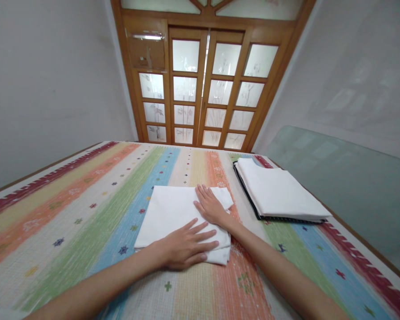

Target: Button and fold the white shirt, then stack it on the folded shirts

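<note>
A folded white cloth [173,209] lies on the striped bed cover in front of me, its layers slightly uneven along the right and near edges. My left hand [188,244] rests flat on its near part, fingers spread and pointing right. Farther up, my right hand [210,206] lies palm down on the cloth's right part, fingers stretched out toward the far left. Both hands press on the top layer and neither grips it. The undersides of the hands are hidden.
To the right sits a stack of folded white cloth [280,189] on a dark, black-edged folded piece [246,191]. The colourful striped cover [96,200] spreads beneath everything. A pale green headboard-like panel [346,178] stands along the right wall. Wooden glass-paned doors [203,106] are at the far end.
</note>
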Demonstrator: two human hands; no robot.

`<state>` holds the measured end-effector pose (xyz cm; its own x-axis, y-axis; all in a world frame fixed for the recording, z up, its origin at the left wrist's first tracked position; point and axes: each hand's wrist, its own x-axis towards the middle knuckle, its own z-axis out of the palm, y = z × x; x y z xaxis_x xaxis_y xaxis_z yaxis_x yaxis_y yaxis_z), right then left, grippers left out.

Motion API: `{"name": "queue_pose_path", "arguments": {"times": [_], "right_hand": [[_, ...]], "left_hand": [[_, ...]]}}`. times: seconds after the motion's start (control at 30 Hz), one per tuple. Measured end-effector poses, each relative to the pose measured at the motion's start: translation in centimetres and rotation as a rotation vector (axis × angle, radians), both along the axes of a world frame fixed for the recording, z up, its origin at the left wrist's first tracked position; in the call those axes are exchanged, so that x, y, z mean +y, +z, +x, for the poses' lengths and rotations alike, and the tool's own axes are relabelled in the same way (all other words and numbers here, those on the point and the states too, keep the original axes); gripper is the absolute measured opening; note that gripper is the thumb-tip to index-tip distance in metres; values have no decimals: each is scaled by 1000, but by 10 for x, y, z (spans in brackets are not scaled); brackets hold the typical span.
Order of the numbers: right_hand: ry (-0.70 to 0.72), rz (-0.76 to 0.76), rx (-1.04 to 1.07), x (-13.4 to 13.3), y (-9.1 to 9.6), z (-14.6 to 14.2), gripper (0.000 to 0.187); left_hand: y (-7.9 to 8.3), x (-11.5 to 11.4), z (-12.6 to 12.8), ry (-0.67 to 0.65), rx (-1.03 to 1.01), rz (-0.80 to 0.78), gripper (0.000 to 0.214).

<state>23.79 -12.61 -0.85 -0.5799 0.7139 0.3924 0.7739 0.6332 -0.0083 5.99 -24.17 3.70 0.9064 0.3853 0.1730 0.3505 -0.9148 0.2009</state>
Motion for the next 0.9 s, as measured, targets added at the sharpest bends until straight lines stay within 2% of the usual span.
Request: {"name": "queue_pose_path", "arguments": {"times": [0.07, 0.17, 0.27, 0.37, 0.5, 0.63, 0.77, 0.9], "right_hand": [[4, 14, -1, -1, -4, 1, 55], [20, 29, -10, -3, -6, 2, 55], [24, 22, -14, -4, -5, 2, 55], [10, 3, -18, -7, -2, 1, 57], [23, 2, -16, -8, -1, 1, 56], [88, 9, -33, -10, 0, 2, 55], [190, -25, -77, -19, 5, 6, 56], [292, -99, -115, -40, 13, 10, 60]], "left_hand": [[0, 2, 1, 57, -40, -50, 46], [0, 18, 0, 276, -208, -90, 45], [-4, 51, -7, 540, -352, -9, 44], [-14, 89, -24, 680, -257, 118, 50], [-35, 119, -47, 730, -74, 183, 54], [-51, 122, -55, 705, -87, 241, 57], [-56, 120, -55, 704, -107, 274, 57], [-55, 120, -54, 708, -82, 275, 57]]}}
